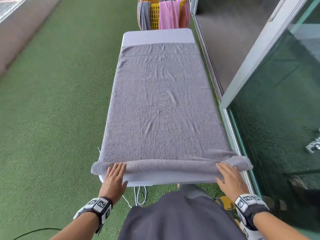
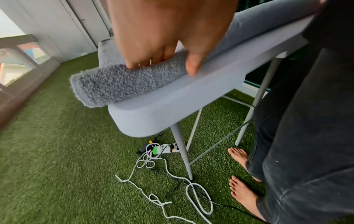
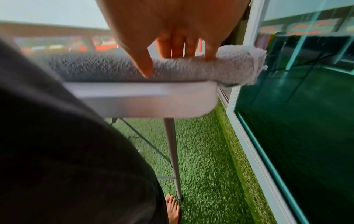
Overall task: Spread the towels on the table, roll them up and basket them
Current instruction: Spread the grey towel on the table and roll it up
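On the white table (image 1: 158,36) the grey towel (image 1: 161,101) lies spread flat, only its near edge turned into a first thin roll under the left hand (image 1: 115,177) and right hand (image 1: 231,178), both pressing flat-fingered (nothing gripped), so most rolling remains and the yellow basket (image 1: 154,16) waits beyond the far end.

A narrow pale tabletop (image 1: 158,36) on thin metal legs stands on green artificial turf (image 1: 57,104). A grey towel (image 1: 161,101) lies spread flat along nearly its whole length, directly on the surface, leaving a bare strip at the end farthest from the hands. At the near edge the towel is turned over into a low roll running from under the left hand (image 1: 115,177) across to the right hand (image 1: 231,179). Both ends of the roll seem to overhang the tabletop's sides, just beyond each hand's outer fingers.
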